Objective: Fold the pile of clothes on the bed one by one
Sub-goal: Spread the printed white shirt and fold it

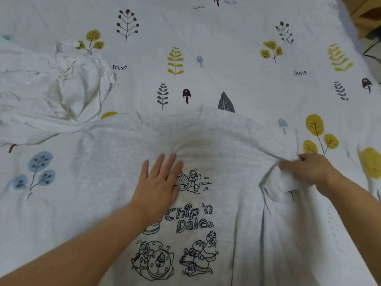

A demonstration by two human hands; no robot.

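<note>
Nearest the camera, in the lower middle of the frame, a light grey printed T-shirt [206,203] lies spread face up on the bed sheet [226,58], its cartoon print showing and its collar pointing toward the top of the frame. The person's left hand [158,182] rests flat on the chest of the shirt just left of the print, fingers straight and held together, grasping nothing. At the right centre, the right hand [307,168] has its fingers curled into a bunch of the shirt's fabric at the sleeve, which is gathered and creased there. Judging from this, the garment is laid out with no fold completed, and the sleeve is about to be turned in. Farther off, at the upper left of the frame, a crumpled white garment [51,89] lies unfolded, just touching the shirt's shoulder, so it remains to be done. No finished folded stack is in view.
</note>
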